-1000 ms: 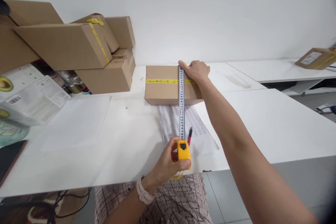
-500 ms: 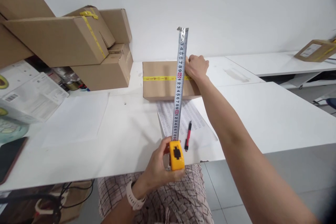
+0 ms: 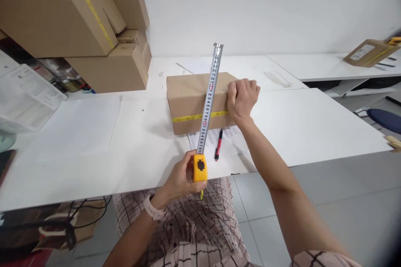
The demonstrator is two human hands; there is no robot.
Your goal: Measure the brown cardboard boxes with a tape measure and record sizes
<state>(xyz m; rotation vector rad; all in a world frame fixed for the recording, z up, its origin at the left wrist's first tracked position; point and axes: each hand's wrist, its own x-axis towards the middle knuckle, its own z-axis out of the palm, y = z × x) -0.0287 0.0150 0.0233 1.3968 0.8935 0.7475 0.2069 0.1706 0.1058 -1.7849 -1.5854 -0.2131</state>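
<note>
My left hand [image 3: 183,175] is closed around a yellow tape measure [image 3: 200,172] near the table's front edge. Its metal blade runs out away from me, passing in front of a brown cardboard box [image 3: 188,106] with a yellow tape strip. My right hand [image 3: 243,98] grips the right end of that box, knuckles up, and the box looks tipped. Under the box's near side lies a printed sheet [image 3: 213,135]. A red and black pen [image 3: 219,145] rests on the paper, between the box and the tape measure.
Stacked cardboard boxes [image 3: 106,66] fill the back left against the wall. White paper [image 3: 78,125] lies on the left of the white table [image 3: 144,142]. Another taped carton [image 3: 365,53] stands at the far right, with a dark blue seat [image 3: 385,119] below it.
My right hand has turned the box, so its yellow strip now sits lower on the near side. The tape measure has shifted slightly left, still in my left hand. The view has tilted down.
</note>
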